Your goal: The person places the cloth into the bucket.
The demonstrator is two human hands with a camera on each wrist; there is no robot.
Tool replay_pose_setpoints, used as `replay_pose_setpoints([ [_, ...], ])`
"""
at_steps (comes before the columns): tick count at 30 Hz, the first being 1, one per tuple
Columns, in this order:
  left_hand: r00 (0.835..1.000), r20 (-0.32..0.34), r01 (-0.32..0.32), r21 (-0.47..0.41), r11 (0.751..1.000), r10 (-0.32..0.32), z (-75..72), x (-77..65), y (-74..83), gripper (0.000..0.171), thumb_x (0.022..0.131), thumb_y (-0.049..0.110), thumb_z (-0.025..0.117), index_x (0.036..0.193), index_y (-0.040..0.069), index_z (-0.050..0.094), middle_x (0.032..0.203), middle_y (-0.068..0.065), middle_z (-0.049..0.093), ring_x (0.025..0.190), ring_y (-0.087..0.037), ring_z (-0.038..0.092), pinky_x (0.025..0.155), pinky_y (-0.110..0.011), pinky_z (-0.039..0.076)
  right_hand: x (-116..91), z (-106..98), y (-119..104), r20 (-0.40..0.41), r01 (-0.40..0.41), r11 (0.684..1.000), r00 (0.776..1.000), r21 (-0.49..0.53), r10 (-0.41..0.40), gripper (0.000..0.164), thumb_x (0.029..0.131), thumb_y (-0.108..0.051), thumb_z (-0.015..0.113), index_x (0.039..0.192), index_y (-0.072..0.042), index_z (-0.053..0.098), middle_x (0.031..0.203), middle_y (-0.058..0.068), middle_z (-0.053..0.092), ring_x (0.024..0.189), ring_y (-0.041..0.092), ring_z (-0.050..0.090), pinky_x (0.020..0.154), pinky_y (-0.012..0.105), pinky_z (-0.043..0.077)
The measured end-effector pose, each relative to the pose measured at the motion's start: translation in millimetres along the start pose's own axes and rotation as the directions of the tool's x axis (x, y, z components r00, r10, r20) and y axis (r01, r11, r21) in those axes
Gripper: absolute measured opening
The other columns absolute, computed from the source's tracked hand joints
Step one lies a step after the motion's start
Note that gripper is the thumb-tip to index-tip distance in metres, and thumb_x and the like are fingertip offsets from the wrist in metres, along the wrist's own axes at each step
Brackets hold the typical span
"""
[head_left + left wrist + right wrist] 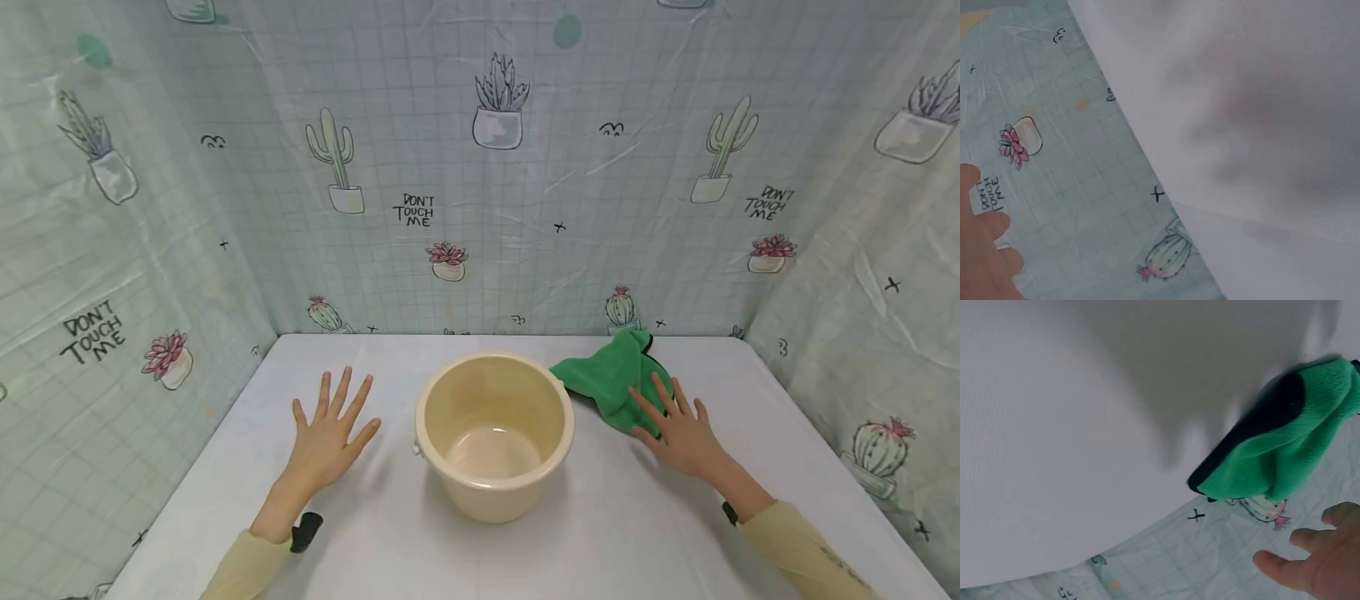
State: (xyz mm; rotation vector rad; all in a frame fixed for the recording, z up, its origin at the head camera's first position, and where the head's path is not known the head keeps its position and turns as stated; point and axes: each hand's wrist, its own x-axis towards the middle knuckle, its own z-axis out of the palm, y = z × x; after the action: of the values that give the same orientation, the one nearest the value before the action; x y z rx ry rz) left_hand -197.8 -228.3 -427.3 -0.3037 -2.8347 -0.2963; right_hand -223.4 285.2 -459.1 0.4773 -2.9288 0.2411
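A cream plastic bucket (495, 500) stands upright in the middle of the white table, its inside bare to the bottom. To its right lies a crumpled green cloth (611, 375) with dark edging, also seen in the right wrist view (1272, 450). My left hand (326, 442) is held left of the bucket, fingers straight and spread, holding nothing. My right hand (686, 437) has its fingers spread too; its fingertips overlap the cloth in the head view. In the right wrist view a gap shows between those fingers and the cloth.
The white table (375, 550) meets a patterned sheet (420, 150) at the back and on both sides, printed with cacti and words. A dark strap (306, 532) shows at the left wrist. Long light sleeves cover both forearms.
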Motion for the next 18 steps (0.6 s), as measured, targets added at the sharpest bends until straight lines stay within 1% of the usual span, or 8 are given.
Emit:
replay_pose_setpoints([
  [4, 0.996, -0.058, -0.069, -0.01, 0.998, 0.068, -8.1, -1.3, 13.8, 0.065, 0.089, 0.051, 0.04, 0.144, 0.028, 0.013, 0.152, -0.004, 0.003, 0.139, -0.031, -0.009, 0.095, -0.073, -0.001, 8, -1, 6, -0.009, 0.042, 0.999, 0.999, 0.014, -0.042, 0.058, 0.088, -0.041, 0.05, 0.139, -0.022, 0.03, 0.147, 0.024, 0.013, 0.132, 0.047, 0.016, 0.089, 0.068, 0.023],
  [6, 0.99, -0.089, -0.107, -0.008, 0.994, 0.106, -12.5, -2.3, 22.1, 0.065, 0.089, 0.049, 0.041, 0.144, 0.027, 0.014, 0.152, -0.003, 0.006, 0.139, -0.032, -0.005, 0.095, -0.072, 0.001, 13, -2, 9, -0.015, 0.06, 0.998, 0.998, 0.02, -0.06, 0.057, 0.088, -0.039, 0.052, 0.138, -0.02, 0.033, 0.146, 0.026, 0.014, 0.129, 0.049, 0.02, 0.085, 0.067, 0.028],
  [9, 0.979, -0.126, -0.163, -0.009, 0.987, 0.161, -21.0, -4.0, 35.2, 0.064, 0.09, 0.048, 0.041, 0.144, 0.027, 0.014, 0.152, -0.003, 0.011, 0.139, -0.033, 0.003, 0.096, -0.072, 0.003, 21, -2, 13, -0.036, 0.084, 0.996, 0.996, -0.003, -0.084, 0.057, 0.086, -0.038, 0.054, 0.137, -0.019, 0.035, 0.145, 0.027, 0.016, 0.125, 0.05, 0.026, 0.08, 0.064, 0.034],
  [12, 0.964, -0.156, -0.22, -0.013, 0.975, 0.215, -29.3, -5.4, 47.5, 0.063, 0.091, 0.048, 0.039, 0.144, 0.027, 0.014, 0.151, -0.002, 0.013, 0.139, -0.033, 0.006, 0.098, -0.069, 0.002, 28, -1, 17, -0.041, 0.087, 0.996, 0.995, -0.014, -0.088, 0.059, 0.085, -0.039, 0.056, 0.136, -0.019, 0.035, 0.145, 0.026, 0.017, 0.123, 0.049, 0.029, 0.078, 0.063, 0.035],
  [14, 0.951, -0.175, -0.263, -0.021, 0.964, 0.256, -35.0, -7.0, 56.1, 0.062, 0.091, 0.047, 0.039, 0.144, 0.026, 0.015, 0.151, -0.001, 0.013, 0.139, -0.033, 0.008, 0.099, -0.069, 0.002, 33, 1, 19, -0.045, 0.09, 0.996, 0.995, -0.017, -0.091, 0.06, 0.084, -0.039, 0.057, 0.136, -0.019, 0.035, 0.144, 0.026, 0.018, 0.122, 0.048, 0.031, 0.078, 0.063, 0.035],
  [18, 0.921, -0.193, -0.354, -0.045, 0.934, 0.339, -41.9, -10.7, 71.9, 0.061, 0.091, 0.045, 0.039, 0.144, 0.023, 0.017, 0.152, -0.001, 0.012, 0.139, -0.032, 0.009, 0.099, -0.068, 0.001, 43, 6, 23, -0.04, 0.087, 0.996, 0.995, -0.021, -0.088, 0.063, 0.084, -0.043, 0.056, 0.137, -0.02, 0.033, 0.145, 0.025, 0.017, 0.123, 0.047, 0.03, 0.079, 0.063, 0.035],
])
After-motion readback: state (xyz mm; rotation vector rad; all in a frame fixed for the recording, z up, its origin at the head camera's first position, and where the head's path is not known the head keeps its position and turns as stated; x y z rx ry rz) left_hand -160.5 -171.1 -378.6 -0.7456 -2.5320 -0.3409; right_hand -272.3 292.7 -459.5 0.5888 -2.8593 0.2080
